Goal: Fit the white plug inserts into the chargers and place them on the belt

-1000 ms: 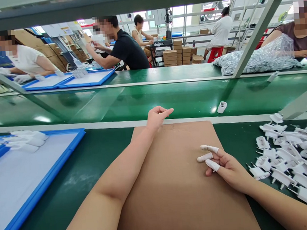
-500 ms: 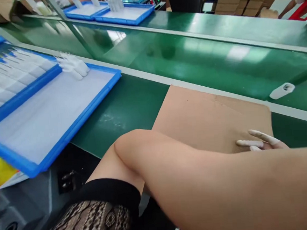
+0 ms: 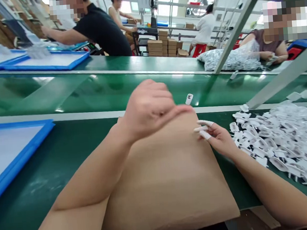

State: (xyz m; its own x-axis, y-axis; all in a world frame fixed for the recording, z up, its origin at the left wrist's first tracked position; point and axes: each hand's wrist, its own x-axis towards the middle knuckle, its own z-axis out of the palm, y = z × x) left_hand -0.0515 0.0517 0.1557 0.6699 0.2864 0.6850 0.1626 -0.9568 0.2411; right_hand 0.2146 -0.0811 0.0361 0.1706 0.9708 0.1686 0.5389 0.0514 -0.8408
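My left hand (image 3: 150,110) is over the far part of a brown cardboard sheet (image 3: 168,177), back of the hand toward me. Its fingers curl away out of sight and the thumb points right; anything inside is hidden. At the sheet's right edge is my right hand (image 3: 218,136), with white finger cots on its fingertips. Those fingers are apart and stretched toward the sheet, with nothing between them. A small white plastic housing (image 3: 189,98) lies on the green surface just beyond the sheet.
Many white plastic parts (image 3: 279,144) are heaped to the right, beside my right forearm. A blue-rimmed tray (image 3: 27,153) stands at left. A slanted metal post (image 3: 284,76) rises at right. Across the line are co-workers, more blue trays (image 3: 73,61) and a bag of parts (image 3: 228,59).
My view has swung right, bringing the heap of white parts into sight. My left forearm no longer crosses low in front; the left hand now shows above the cardboard, near the right hand.
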